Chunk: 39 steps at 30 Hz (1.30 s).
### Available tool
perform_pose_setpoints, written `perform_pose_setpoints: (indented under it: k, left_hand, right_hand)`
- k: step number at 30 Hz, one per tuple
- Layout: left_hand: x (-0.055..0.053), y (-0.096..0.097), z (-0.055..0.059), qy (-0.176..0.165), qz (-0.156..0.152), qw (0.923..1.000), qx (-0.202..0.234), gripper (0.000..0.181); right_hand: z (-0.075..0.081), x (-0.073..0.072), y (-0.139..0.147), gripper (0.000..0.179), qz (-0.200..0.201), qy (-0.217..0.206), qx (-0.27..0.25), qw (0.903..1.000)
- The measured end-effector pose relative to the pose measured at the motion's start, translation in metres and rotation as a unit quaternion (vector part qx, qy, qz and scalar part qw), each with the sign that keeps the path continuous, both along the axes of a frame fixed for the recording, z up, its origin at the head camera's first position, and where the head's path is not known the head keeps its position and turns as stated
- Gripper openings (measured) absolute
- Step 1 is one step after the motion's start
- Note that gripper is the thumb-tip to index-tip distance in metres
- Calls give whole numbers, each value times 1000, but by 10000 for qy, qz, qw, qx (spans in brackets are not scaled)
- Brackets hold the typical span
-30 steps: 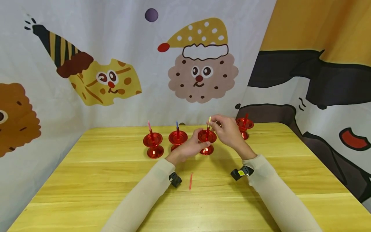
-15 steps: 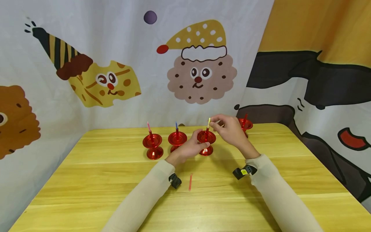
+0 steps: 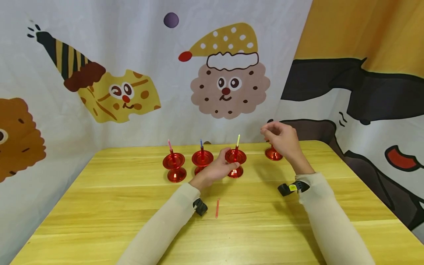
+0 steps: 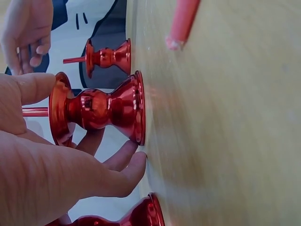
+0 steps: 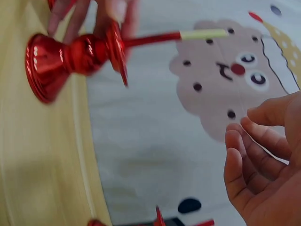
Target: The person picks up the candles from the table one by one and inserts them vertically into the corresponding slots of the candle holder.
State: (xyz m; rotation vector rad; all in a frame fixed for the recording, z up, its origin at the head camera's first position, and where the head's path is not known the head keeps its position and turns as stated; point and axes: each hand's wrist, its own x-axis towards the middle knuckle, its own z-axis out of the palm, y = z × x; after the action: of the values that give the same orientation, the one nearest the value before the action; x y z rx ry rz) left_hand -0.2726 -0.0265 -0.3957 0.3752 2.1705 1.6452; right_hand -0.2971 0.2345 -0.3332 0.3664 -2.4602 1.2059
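Note:
My left hand [image 3: 215, 170] grips a shiny red candle holder [image 4: 94, 109] standing on the table, its thumb at the dish rim and fingers around the far side. A thin yellow candle [image 5: 203, 34] stands upright in that holder's red stem. Off to the right, my right hand [image 3: 282, 139] is in the air with nothing in it, fingers loosely curled. Behind it is another red candle holder [image 3: 274, 154], mostly hidden in the head view; the left wrist view shows only a red stem on its dish. A pink candle [image 3: 217, 208] lies on the table nearer me.
Left of the held one are two more red holders: one [image 3: 176, 174] with a pink candle [image 3: 170, 144], one [image 3: 202, 158] with a blue candle [image 3: 201, 142]. A printed curtain [image 3: 132, 44] hangs behind the wooden table [image 3: 99, 206].
My right hand has let go of the yellow candle and moved right, now covering much of the rightmost holder. The left hand keeps its grip; the yellow candle stays upright.

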Motion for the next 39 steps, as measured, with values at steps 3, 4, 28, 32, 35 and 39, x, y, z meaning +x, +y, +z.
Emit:
perform_pose_setpoints:
  k: [3, 4, 28, 32, 35, 39]
  left_hand:
    - [0, 0, 0, 55, 50, 10000, -31, 85]
    - [0, 0, 0, 74, 77, 9999, -40, 85]
    - [6, 1, 2, 294, 290, 9988, -280, 89]
    - [8, 0, 4, 270, 263, 9987, -350, 93]
    - [10, -1, 5, 262, 236, 9985, -428, 95]
    - [14, -2, 7, 391, 150, 9982, -423, 94]
  right_hand:
    - [1, -2, 14, 32, -272, -100, -194, 9994]
    - [1, -3, 18, 34, -356, -139, -264, 9989]
    - [-51, -24, 81, 74, -744, -1506, 68, 9858]
    - [-54, -27, 80, 80, -611, -1596, 317, 9848]
    - [-54, -28, 77, 84, -595, -1674, 484, 9829]
    - [-54, -27, 74, 84, -598, -1737, 466, 9819]
